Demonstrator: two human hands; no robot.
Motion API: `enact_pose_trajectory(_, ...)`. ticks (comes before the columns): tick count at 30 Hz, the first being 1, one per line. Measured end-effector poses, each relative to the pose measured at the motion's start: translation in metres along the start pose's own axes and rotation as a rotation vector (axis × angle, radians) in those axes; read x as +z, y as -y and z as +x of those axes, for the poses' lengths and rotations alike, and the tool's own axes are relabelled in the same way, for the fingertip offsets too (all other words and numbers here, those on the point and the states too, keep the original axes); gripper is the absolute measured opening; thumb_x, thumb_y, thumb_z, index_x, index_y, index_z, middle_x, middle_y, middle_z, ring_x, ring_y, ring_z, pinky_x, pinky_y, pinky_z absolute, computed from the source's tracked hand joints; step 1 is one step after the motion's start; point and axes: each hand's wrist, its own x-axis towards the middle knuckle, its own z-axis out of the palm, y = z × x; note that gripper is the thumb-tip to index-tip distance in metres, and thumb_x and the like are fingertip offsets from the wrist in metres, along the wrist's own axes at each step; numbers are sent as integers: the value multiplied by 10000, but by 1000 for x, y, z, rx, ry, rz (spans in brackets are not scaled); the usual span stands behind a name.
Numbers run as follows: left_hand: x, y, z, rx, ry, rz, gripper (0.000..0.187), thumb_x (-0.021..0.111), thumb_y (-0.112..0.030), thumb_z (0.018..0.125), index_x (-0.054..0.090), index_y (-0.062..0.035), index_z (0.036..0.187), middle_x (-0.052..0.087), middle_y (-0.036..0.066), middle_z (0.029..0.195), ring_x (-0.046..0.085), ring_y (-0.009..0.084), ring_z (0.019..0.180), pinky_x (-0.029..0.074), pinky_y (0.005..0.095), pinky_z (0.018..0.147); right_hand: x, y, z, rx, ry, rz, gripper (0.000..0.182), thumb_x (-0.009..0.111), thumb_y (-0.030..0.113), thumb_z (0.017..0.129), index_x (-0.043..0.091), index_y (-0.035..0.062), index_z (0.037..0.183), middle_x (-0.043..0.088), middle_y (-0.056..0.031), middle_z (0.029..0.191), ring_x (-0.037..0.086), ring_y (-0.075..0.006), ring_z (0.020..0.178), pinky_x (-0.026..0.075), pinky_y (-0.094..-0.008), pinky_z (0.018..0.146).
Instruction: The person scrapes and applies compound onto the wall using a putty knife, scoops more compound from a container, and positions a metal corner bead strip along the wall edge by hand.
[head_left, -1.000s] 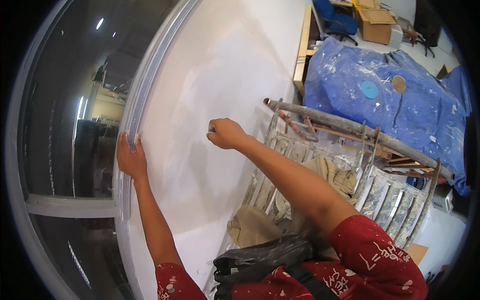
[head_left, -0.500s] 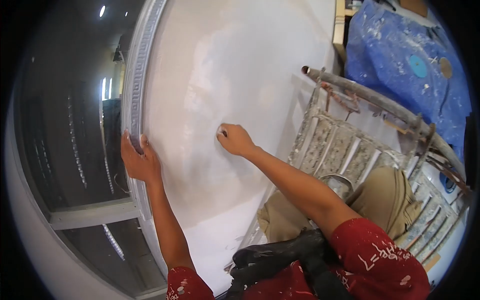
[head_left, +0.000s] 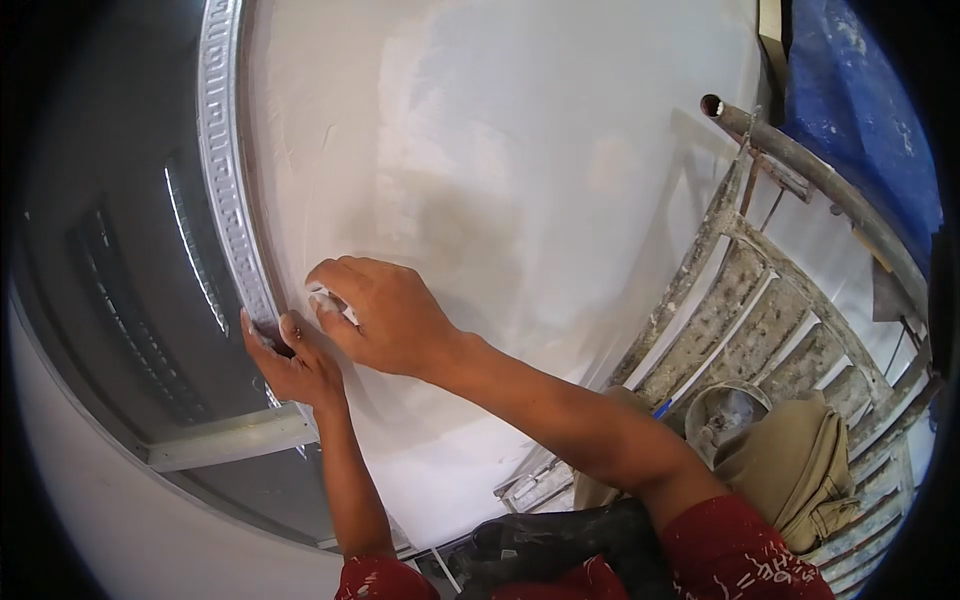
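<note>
My left hand (head_left: 300, 368) grips the edge of a silver metal frame (head_left: 228, 180) stamped with a key pattern, its fingers on the glass side and thumb on the wall side. Dark glass (head_left: 110, 250) fills the frame. Just to the right, my right hand (head_left: 385, 315) is closed close to the wall (head_left: 560, 200), beside the frame and my left thumb. Something small and whitish shows between its thumb and curled fingers; its kind cannot be made out. Pale, patchy coating covers the wall.
A splattered slatted metal scaffold platform (head_left: 730, 290) lies to the right, with a round pail (head_left: 728, 412) by my knee. A rusty pipe (head_left: 820, 180) runs past it. Blue sheeting (head_left: 860, 90) hangs at the upper right.
My right hand has moved left across the wall to beside my left hand. My left hand still holds the frame. The view has shifted, bringing the pail into fuller sight.
</note>
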Motion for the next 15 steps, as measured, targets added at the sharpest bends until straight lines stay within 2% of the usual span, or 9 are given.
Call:
enact_pose_trajectory(8, 4, 8, -2, 28, -12, 6, 531, 578, -364, 993, 525, 56, 1314, 612, 221, 1275, 628, 342, 1134, 487, 373, 969, -60, -19, 39, 199, -143, 36, 179, 609, 109, 877, 638, 18, 1028, 635, -109, 766, 542, -219, 561, 467, -325, 571)
enact_pose_trajectory(15, 2, 4, 0, 27, -4, 40, 505, 578, -326, 997, 522, 64, 1312, 607, 233, 1272, 616, 347, 1144, 475, 382, 981, -49, -11, 34, 115, 35, 4, 241, 636, 135, 879, 649, 63, 1108, 641, -88, 844, 559, -199, 635, 480, -315, 606)
